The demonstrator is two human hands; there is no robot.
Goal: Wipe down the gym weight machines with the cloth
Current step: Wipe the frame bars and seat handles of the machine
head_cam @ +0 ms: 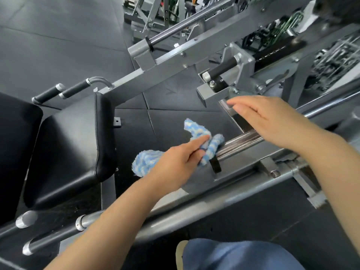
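Observation:
My left hand [178, 160] grips a blue-and-white fluffy cloth [196, 131], index finger stretched along it, and holds it against the lower end of a shiny chrome guide rod [241, 141] of a grey weight machine [243, 65]. Part of the cloth [144, 162] bunches out behind my palm. My right hand [268, 121] hovers above the rod with its fingers straight and together, holding nothing, fingertips close to a grey bracket [206, 92].
A black padded seat [72, 145] lies left, with two black-gripped handles [64, 90] behind it. Grey frame tubes [194, 213] cross in front of me above the black rubber floor [58, 45]. My knee in jeans [233, 254] is at the bottom. More machines stand behind.

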